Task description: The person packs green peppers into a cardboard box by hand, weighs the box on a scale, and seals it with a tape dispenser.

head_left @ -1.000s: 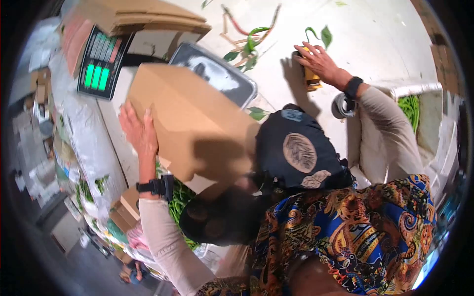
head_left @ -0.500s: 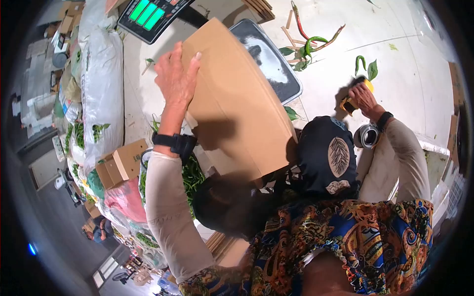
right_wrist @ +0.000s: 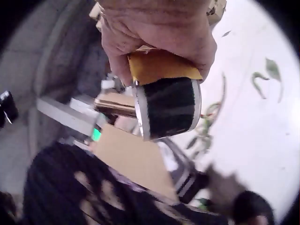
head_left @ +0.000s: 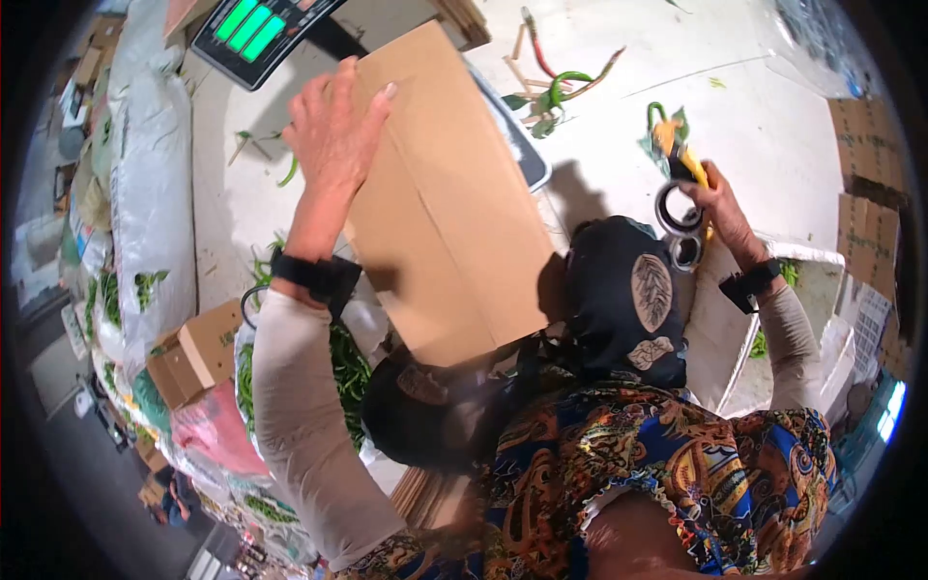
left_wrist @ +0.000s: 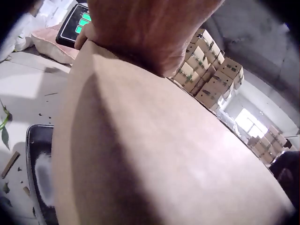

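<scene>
A brown cardboard box (head_left: 454, 203) lies in front of the person with its long top seam facing up. At its far left corner rests my left hand (head_left: 333, 130), thumb flat on the top and straight fingers along the side. In the left wrist view the palm (left_wrist: 150, 33) presses over the box's edge. My right hand (head_left: 725, 213) grips a yellow tape dispenser (head_left: 691, 164) to the right of the box. The right wrist view shows its dark roll (right_wrist: 168, 108) below the fingers. Grey rings of tape (head_left: 680, 208) show beside this hand.
A dark tray (head_left: 536, 174) lies beyond the box, near a scale display (head_left: 249, 37). Loose chillies (head_left: 580, 82) and leaves lie farther back. A white foam crate (head_left: 817, 300) stands at right; green chillies (head_left: 348, 377) fill a container near the left forearm. Black leaf-printed cloth (head_left: 619, 300) borders the box.
My right hand has closed round the tape dispenser, lifted it from the table and drawn it toward the person. The left hand stays on the box, which has turned in the view.
</scene>
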`<state>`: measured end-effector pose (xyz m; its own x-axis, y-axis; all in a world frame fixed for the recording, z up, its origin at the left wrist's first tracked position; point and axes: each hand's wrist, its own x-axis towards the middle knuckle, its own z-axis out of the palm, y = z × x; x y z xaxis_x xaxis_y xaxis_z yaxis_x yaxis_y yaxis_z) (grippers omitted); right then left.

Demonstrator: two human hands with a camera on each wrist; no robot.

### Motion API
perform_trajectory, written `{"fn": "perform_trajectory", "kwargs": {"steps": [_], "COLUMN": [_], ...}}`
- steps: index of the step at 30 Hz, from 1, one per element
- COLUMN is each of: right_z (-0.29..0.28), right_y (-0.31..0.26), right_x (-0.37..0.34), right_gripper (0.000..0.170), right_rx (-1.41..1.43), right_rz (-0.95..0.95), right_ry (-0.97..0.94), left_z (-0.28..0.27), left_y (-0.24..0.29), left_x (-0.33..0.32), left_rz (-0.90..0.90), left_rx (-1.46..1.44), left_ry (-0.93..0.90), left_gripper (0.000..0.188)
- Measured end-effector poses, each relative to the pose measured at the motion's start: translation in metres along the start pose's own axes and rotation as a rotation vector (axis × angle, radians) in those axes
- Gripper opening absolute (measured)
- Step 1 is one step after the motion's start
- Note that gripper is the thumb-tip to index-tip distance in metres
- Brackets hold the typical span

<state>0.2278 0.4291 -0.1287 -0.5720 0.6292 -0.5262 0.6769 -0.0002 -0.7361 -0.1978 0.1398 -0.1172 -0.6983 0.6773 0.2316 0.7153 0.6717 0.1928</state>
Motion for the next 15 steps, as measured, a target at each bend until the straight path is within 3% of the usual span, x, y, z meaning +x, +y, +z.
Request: {"fn": "perform_trajectory", "kwargs": {"steps": [2,5,8,12,15], "right_z": [0.0,0.028,0.046,0.077,0.087], "right_y": [-0.062,-0.118,-0.154,-0.192,-0.209], "right_x": [-0.028,-0.038,-0.026,-0.032,-0.042], "right_gripper": [0.055,0.066,0.069,0.074,0.08], "right_rx": [0.26,0.342,0.258,0.192,0.513], "right_rz": [-0.092,-0.291,-0.366,-0.455,-0.562], "right_ry": [-0.075,-0.085,-0.185,-0.236,-0.298], "left_z": [-0.005,-0.008,0.002,-0.008,-0.008], "left_y": [0.001,0.003,0.005,0.012,0.01], "left_x": [0.0,-0.004,-0.004,-0.002,-0.002], "left_rz": [-0.001,0.004,0.006,-0.029,-0.023], "left_rx": [-0.037,0.006,0.048,0.013,0.003], "left_ry": [-0.017,-0.035,0.019,-0.058,-0.006], "left_gripper": [0.065,0.066,0.067,0.065,0.063]}}
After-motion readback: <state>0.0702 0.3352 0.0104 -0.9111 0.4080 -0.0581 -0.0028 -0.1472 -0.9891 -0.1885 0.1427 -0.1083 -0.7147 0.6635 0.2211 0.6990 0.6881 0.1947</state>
